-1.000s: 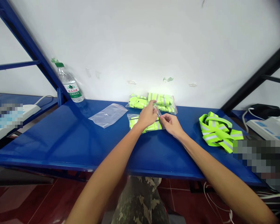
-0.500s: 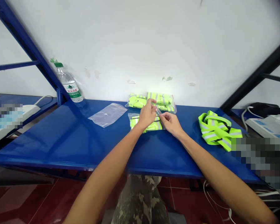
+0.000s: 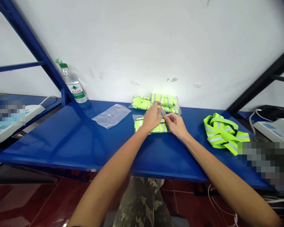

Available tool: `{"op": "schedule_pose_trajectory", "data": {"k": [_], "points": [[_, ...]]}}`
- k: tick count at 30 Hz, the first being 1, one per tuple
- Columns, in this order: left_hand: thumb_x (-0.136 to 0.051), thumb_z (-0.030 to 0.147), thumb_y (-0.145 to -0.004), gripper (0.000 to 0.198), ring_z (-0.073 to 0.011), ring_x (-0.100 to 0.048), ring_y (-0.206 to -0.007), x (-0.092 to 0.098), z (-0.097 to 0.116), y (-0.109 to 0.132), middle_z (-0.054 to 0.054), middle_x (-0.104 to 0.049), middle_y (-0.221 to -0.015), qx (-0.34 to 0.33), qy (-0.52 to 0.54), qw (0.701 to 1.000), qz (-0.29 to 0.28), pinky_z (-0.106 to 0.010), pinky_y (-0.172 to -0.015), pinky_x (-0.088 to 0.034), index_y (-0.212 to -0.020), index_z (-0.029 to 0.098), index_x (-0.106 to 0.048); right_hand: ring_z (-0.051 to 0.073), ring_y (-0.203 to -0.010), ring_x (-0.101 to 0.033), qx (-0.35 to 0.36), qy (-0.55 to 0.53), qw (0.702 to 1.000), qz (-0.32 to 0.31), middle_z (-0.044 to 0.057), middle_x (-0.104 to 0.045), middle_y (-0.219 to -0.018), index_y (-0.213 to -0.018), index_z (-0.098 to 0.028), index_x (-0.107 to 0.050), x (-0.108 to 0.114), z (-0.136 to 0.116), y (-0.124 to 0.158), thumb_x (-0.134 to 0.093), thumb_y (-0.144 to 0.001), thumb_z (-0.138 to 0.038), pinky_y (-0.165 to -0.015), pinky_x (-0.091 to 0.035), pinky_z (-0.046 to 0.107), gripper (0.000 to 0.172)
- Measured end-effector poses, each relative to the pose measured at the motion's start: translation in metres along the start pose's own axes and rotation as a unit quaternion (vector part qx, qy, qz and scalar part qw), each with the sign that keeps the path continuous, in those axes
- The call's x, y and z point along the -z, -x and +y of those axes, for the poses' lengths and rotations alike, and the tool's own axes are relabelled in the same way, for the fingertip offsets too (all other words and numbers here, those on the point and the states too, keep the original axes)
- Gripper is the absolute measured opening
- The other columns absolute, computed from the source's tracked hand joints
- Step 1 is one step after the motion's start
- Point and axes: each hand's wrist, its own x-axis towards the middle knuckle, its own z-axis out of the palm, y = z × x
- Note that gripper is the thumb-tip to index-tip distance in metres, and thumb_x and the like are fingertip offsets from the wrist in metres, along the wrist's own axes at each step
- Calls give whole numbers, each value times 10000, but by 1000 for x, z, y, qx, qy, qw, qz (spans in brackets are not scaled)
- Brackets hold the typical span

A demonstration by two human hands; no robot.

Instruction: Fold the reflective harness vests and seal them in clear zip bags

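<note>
**The left hand [image 3: 152, 117] and right hand [image 3: 175, 124] pinch a small clear plastic strip [image 3: 164, 111]**

The hands are close together, and the strip sits right between their fingertips — held tight by both. Under the left hand lies a bagged yellow safety vest [image 3: 151, 127]. Two more bagged vests [image 3: 165, 103] lie at the back edge of the blue desk [image 3: 61, 138]. A clear zip bag [image 3: 111, 116] lies to the left — a loose reflective vest [image 3: 224, 134] lies to the right.

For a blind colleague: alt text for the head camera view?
The left hand and right hand pinch a small clear plastic piece above bagged neon reflective vests on a blue table. A loose vest lies right, a flat clear bag left.
</note>
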Motion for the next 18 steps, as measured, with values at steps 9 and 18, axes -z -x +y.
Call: {"op": "schedule_pose_trajectory", "data": {"k": [9, 18], "points": [[-381, 197, -960, 302, -234, -659, -889, -1, 6, 7, -62, -692, -926, -33, -19, 998, -40, -345, -831, -467, -1244, 208, -484, 152, -618, -541, 29, 55, 998, 16, 38, -641, -723, -791, -180, -605, 1, 3, -2, -605, -827, -575, -585, -390, 276, 396], [-473, 161, -896, 270, -170, -647, -772, 1, -5, -4, 4, -694, -831, 61, 71, 996, 15, -292, -745, -463, -1154, 236, -497, 166, -639, -560, 50, 67, 996, -25, 53, -673, -768, -916, -180, -611, -1, -9, 3, -539, -864, -605, -564, -379, 270, 434]]}}
